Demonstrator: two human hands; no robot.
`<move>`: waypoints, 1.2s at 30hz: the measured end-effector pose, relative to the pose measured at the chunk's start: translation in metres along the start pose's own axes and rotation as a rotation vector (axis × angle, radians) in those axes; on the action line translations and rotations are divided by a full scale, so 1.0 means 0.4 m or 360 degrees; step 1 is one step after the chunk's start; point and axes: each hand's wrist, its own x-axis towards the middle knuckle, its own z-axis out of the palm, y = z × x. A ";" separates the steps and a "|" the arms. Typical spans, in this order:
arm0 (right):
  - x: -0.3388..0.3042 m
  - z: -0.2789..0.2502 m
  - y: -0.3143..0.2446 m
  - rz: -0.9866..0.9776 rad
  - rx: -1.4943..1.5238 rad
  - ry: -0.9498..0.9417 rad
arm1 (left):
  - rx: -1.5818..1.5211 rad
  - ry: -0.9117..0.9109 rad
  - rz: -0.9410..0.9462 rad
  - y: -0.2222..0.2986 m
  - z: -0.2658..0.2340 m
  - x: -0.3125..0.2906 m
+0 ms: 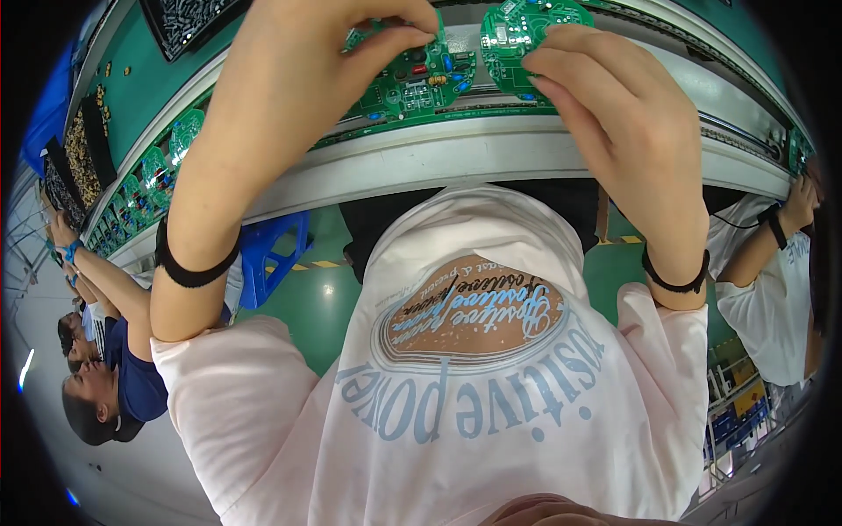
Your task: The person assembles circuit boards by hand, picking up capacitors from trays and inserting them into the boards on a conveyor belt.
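Two green circuit boards lie side by side on the line at the top of the view. The left circuit board (pixel 408 98) carries small parts in red, blue, black and tan. My left hand (pixel 351 44) is over it, thumb and forefinger pinched together at its upper part; whatever is between them is too small or hidden. At the right circuit board (pixel 504 57), which has a rounded outline, my right hand (pixel 605 83) closes thumb against fingertips over the right side. I cannot make out what, if anything, these fingers hold.
A pale metal rail (pixel 456 151) runs along the near edge of the line. More green boards (pixel 145 180) sit on it to the left. Past them are a black tray of dark parts (pixel 180 22) and a bin of tan parts (pixel 85 149). Other people work at both sides.
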 end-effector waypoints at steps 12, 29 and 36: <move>0.079 0.219 0.069 -0.0491 0.0535 0.1066 | 0.0294 -0.0094 0.0410 -0.028 0.007 0.018; 0.069 0.203 0.057 -0.0382 0.0604 0.0943 | 0.0513 -0.0186 0.0663 -0.022 -0.015 0.021; 0.067 0.141 0.030 -0.0231 0.0397 0.0518 | 0.0980 -0.0332 0.0732 -0.006 -0.006 0.023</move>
